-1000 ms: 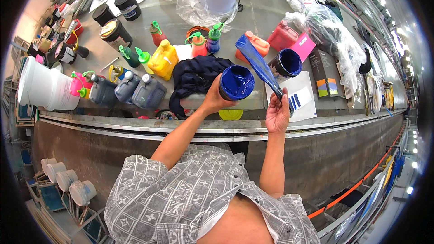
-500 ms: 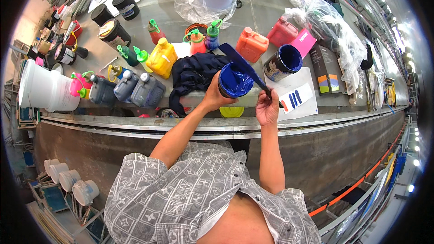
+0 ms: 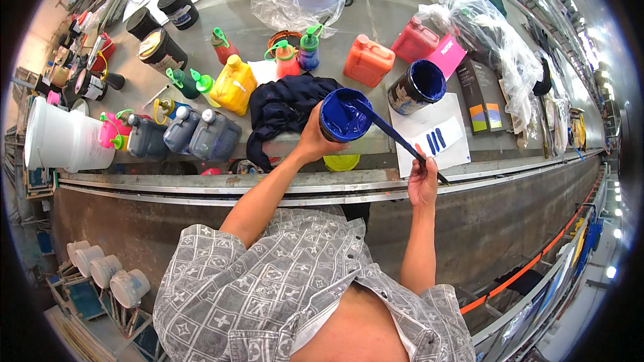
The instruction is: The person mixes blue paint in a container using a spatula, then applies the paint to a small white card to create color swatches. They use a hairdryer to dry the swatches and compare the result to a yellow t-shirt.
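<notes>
At the far left of the bench (image 3: 376,10) we see two white buckets (image 3: 57,142) on the edge, with dark lidded cans (image 3: 161,47) behind them. Next come three grey jugs (image 3: 194,135) in a row, pink (image 3: 111,131) and green bottles (image 3: 191,82), then a yellow jug (image 3: 235,86) with a white label. A dark blue cloth (image 3: 285,104) lies crumpled just right of it.

Our left hand (image 3: 315,139) is wrapped around a tub (image 3: 343,116) of blue ink, held up over the bench edge and tilted towards us, just beside the cloth. A long stick (image 3: 396,137), coated blue, runs from inside the tub down to our right hand (image 3: 422,184), whose fingers are pinched shut on its lower end.

Behind the tub stands an orange jug (image 3: 367,60), and further right a red one (image 3: 414,40) beside a pink square card (image 3: 447,55). A second can (image 3: 416,87), open and blue inside, sits on the corner of a white sheet (image 3: 419,127) that bears three short blue strokes (image 3: 436,139). Right of that is a dark box (image 3: 479,94) with coloured patches on its face, and crumpled clear plastic (image 3: 496,33) piled behind.
</notes>
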The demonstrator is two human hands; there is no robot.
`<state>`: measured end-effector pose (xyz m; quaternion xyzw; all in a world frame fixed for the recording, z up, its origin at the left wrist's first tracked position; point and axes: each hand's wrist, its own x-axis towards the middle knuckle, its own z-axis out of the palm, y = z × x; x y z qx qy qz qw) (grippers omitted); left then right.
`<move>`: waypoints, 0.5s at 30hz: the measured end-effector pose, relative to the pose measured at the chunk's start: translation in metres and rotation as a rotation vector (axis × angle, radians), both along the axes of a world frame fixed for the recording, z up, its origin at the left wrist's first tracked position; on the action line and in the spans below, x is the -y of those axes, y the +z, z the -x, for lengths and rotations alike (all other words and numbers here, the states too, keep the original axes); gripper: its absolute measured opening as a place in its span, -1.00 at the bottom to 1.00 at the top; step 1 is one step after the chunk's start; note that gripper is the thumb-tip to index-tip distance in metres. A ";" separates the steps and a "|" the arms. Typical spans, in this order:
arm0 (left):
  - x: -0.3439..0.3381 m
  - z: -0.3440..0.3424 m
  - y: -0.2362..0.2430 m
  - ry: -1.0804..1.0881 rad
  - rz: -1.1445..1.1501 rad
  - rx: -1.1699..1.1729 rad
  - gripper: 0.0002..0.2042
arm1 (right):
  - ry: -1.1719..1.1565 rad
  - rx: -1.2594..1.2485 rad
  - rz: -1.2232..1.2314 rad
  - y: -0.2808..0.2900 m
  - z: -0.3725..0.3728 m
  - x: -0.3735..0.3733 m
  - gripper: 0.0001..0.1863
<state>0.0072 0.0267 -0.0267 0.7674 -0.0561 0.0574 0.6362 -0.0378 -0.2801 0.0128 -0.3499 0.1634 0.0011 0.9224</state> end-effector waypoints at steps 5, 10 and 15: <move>0.003 0.007 0.002 0.007 0.057 -0.027 0.09 | 0.027 0.188 0.036 0.020 0.023 0.008 -0.84; 0.004 0.011 0.006 0.002 0.023 -0.024 0.08 | 0.097 0.143 -0.222 -0.003 -0.015 -0.058 -0.78; 0.001 0.006 0.005 0.004 0.062 -0.011 0.08 | 0.149 0.207 -0.160 -0.020 -0.028 -0.085 -0.77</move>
